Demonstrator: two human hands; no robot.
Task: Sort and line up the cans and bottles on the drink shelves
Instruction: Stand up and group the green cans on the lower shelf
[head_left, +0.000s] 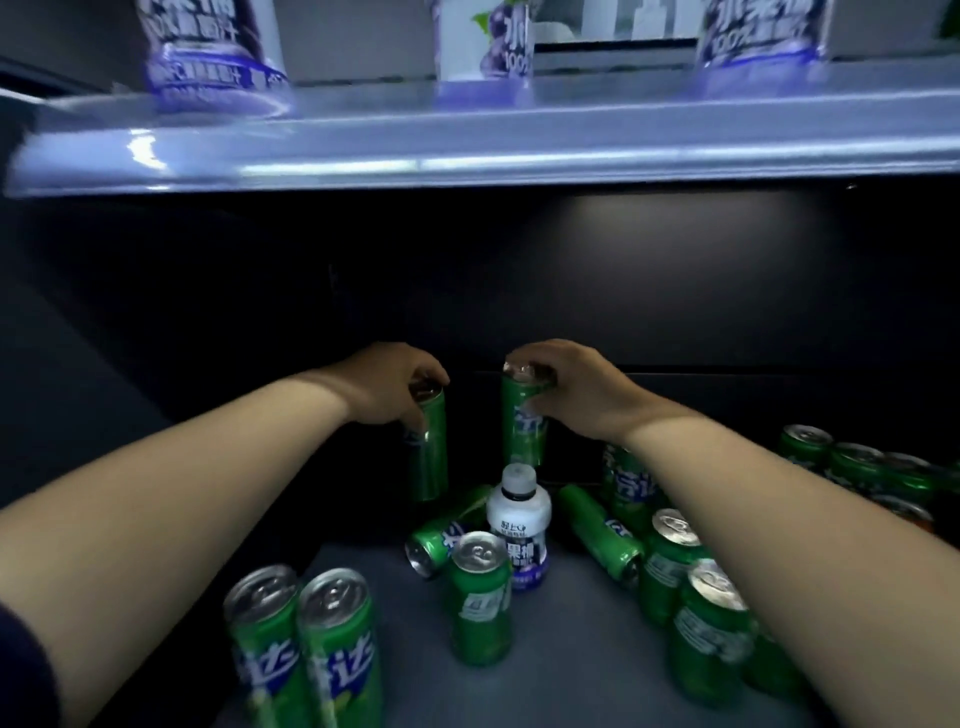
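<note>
At the near left of the lower shelf (571, 649) stood two green cans (306, 644) side by side, upright and touching. Farther back, the person's left hand (387, 387) was closed from above over the rim of a tall green can (430, 452), fingers curled round its top; the can stood upright, though whether its base rested on the shelf could not be told in the dark. Just beside it, with a gap between, the right hand (576, 389) gripped a second tall can (522, 423) the same way, fingers wrapped round the upper rim.

In front of these two, near the middle, a can lay on its side (447, 527) against a small white bottle (518, 525) with a white cap and a purple label, the odd one out among the soda. An upright can (480, 597) stood just before the bottle. To the right another can lay tipped over (597, 530), and upright cans clustered under the right forearm, with more lined up at the far right (857, 465). Above, on the upper shelf (519, 150), stood purple-labelled bottles (485, 39).

The cans were probably thin-walled and smooth, stiff enough when full but easy to dent and inclined to slip, and being tall and narrow they would topple readily. A hold round the top rim or upper body, as both hands had, seemed soundest. The fallen ones would roll and likely want grasping round the middle. The plastic bottle looked light and best taken at its waist or cap.
</note>
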